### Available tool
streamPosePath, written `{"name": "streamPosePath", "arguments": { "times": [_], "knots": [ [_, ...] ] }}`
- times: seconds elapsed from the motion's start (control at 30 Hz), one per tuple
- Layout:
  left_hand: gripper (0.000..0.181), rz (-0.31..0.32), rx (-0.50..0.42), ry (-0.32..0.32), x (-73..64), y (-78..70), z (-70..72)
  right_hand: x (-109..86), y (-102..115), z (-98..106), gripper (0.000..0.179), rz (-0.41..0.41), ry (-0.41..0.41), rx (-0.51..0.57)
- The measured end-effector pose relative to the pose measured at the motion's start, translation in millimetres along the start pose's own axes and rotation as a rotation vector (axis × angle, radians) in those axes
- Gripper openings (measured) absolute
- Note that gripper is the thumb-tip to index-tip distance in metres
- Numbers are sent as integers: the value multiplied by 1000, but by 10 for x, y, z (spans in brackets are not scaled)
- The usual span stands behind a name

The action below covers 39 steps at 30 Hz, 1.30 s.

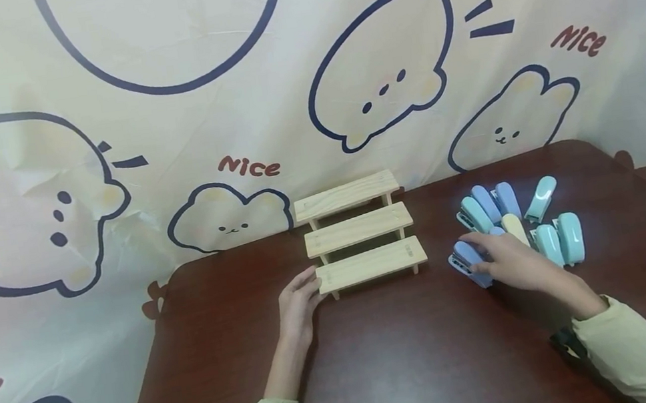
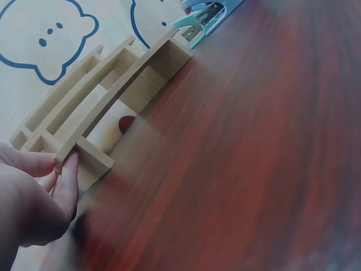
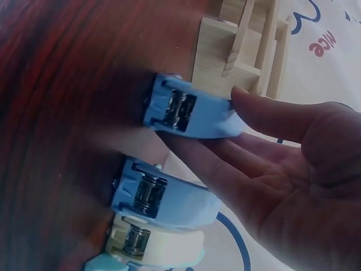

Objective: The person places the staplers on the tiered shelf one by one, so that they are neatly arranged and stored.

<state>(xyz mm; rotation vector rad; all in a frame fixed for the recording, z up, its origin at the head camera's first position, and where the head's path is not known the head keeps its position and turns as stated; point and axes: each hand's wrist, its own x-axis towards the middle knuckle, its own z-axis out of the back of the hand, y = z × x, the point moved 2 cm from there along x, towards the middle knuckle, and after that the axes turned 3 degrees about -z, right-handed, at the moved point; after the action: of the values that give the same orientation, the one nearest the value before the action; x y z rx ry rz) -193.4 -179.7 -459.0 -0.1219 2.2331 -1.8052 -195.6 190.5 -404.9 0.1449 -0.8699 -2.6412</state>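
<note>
Right of centre, the right hand (image 1: 510, 262) pinches a blue stapler (image 1: 467, 256) between thumb and fingers; whether the stapler touches the table (image 1: 403, 360) cannot be told. At centre-left, the left hand (image 1: 296, 309) pinches the near left end of a three-step wooden rack (image 1: 370, 265), which stands at mid-frame. Beyond the right hand, a cluster of blue and green staplers (image 1: 570, 240) occupies the right of the frame; a cream stapler (image 1: 514, 226) among them is partly hidden by that hand. Behind hangs a printed cloth (image 1: 228, 119).
</note>
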Motion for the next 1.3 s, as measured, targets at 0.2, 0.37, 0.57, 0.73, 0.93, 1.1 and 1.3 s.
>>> {"name": "streamPosePath", "arguments": {
  "times": [0.2,0.37,0.57,0.73,0.93,1.1,1.3],
  "knots": [
    [43,-9,-33,22,-9,19,13,41,7,-45,54,-3,-14,13],
    [43,-27,-6,44,8,25,26,79,-8,-31,50,-43,-72,48],
    [40,-58,33,48,44,38,34,119,-23,76,50,-124,-127,137],
    [37,-74,34,22,27,49,47,152,38,201,57,-173,-151,185],
    [36,-91,9,21,24,53,34,196,131,388,68,-239,-171,272],
    [35,-92,9,15,26,56,33,260,271,487,70,-257,-186,363],
    [36,-104,11,18,13,56,45,354,431,573,70,-222,-208,414]
  ]
}}
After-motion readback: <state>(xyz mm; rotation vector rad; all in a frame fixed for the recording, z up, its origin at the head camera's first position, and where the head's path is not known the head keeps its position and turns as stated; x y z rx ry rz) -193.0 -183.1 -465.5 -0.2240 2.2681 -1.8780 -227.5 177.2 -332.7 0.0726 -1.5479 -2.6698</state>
